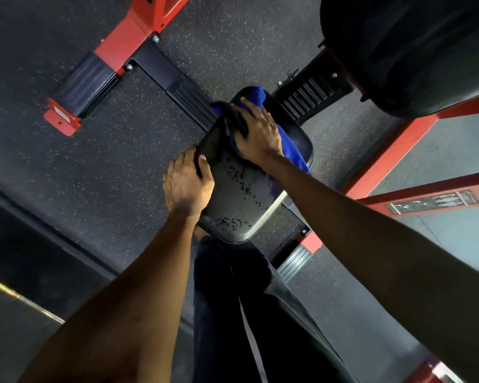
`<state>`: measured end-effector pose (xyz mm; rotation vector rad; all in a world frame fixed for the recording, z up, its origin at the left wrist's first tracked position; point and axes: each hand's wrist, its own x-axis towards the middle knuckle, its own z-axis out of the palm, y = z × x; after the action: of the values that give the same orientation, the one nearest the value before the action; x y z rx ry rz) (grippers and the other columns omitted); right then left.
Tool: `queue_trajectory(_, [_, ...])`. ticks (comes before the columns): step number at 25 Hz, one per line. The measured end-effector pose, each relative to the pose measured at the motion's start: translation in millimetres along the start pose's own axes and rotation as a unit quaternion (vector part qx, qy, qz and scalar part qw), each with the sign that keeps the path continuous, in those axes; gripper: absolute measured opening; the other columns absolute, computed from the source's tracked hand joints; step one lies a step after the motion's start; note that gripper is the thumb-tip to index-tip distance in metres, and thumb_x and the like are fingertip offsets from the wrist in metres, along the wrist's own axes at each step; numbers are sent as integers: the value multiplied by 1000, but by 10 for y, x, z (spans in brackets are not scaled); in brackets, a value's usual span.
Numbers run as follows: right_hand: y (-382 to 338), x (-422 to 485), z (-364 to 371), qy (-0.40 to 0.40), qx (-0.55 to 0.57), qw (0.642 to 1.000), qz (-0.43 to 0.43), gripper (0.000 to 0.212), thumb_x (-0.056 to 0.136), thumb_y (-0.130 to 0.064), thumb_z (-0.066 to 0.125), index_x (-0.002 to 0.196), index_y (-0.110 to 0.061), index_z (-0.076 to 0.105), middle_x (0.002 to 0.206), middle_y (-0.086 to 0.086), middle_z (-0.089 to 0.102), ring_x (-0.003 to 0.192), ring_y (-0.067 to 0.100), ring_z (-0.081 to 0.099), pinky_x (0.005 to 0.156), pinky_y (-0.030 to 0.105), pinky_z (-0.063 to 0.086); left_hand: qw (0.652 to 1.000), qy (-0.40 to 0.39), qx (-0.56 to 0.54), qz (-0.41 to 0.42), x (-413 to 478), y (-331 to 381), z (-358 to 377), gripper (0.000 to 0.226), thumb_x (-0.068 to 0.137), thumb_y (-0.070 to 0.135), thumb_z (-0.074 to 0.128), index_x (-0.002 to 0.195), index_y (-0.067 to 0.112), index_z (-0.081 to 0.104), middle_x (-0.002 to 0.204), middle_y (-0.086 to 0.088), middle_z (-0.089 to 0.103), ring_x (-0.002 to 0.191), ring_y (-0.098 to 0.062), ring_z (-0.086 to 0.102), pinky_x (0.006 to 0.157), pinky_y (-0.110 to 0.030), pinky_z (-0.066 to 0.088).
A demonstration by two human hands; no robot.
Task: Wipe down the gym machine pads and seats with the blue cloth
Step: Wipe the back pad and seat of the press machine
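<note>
Speckled black rubber flooring (94, 167) is spreading under a red steel frame (393, 150). The left grip (187, 186) is clamping the seat (241, 200) at its left edge, thumb on top, fingers curling under and out of sight. The right grip (256, 134) is pressing down flat, fingers spread, on the blue cloth (291, 150) at the seat's far end. The soft cloth is bunching under the palm and trailing along the right edge. The glossy black vinyl is showing dark droplets. A bigger rounded pad (415, 51) beyond is running out of view.

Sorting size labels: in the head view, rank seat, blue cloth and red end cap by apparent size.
1. Seat
2. Blue cloth, partly hidden under the right hand
3. Red end cap, farther away, so unsure
</note>
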<state>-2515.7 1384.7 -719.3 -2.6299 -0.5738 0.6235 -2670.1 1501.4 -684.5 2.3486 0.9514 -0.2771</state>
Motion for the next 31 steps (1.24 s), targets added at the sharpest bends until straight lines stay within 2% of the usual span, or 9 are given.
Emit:
queue_trajectory(5, [-186,229,13,10,1,998,60,56,86,-48,48,137,-28,60,151,-4,49,143,32,39,118,51,29,1000,-3,2,-2,23,-39,33,56,101,42,31,140,10,57,131,-14,65,116,-35,61,98,-50,48])
queue_trajectory(9, [-50,-23,2,-18,-10,997,-71,58,85,-49,46,137,-28,61,148,-5,52,134,31,49,117,47,32,1000,9,-5,6,10,-45,34,50,101,34,36,139,9,57,129,-15,67,113,-35,62,97,-46,47])
queue_trajectory(11, [8,154,-93,-5,-12,996,-84,58,84,-50,47,132,-23,65,142,-3,57,126,31,55,111,44,40,1000,8,-5,9,15,-41,38,51,101,34,35,139,9,57,130,-15,66,114,-35,62,97,-47,47])
queue_trajectory(15, [-180,294,-26,14,10,1000,21,52,85,-47,54,131,-25,65,143,-3,56,137,31,46,117,46,33,1000,18,-1,3,15,-24,25,50,100,33,37,138,8,59,127,-17,67,112,-37,62,95,-48,47])
queue_trajectory(17, [-211,-51,33,22,27,999,27,58,84,-48,50,139,-29,59,150,-5,49,145,31,37,121,49,28,1000,15,-5,8,7,-14,-4,51,99,33,36,138,8,57,125,-18,66,111,-38,60,94,-48,46])
queue_trajectory(20, [37,-661,64,31,42,996,66,62,85,-43,50,146,-29,51,155,-6,43,146,29,34,117,48,32,1000,-1,0,18,29,-26,-10,50,99,34,35,139,10,55,122,-17,66,108,-36,60,90,-47,46])
queue_trajectory(25, [4,-1074,164,124,85,937,315,55,89,-33,57,142,-20,56,153,2,46,143,31,38,120,44,29,1000,-9,-12,19,26,-40,-2,55,100,44,34,140,12,55,127,-17,65,115,-37,59,95,-50,47])
queue_trajectory(29, [-174,-1544,268,128,127,938,297,56,90,-32,60,145,-22,53,155,3,44,143,28,38,119,41,32,999,-16,-16,29,4,-20,-29,50,102,42,43,139,11,55,127,-17,63,114,-36,58,93,-47,45])
queue_trajectory(31, [65,-1373,203,139,144,921,334,58,93,-32,60,149,-23,49,158,2,40,144,26,39,116,39,35,999,-11,-17,32,7,-27,-21,48,102,40,45,139,11,56,125,-16,64,112,-35,59,90,-47,47])
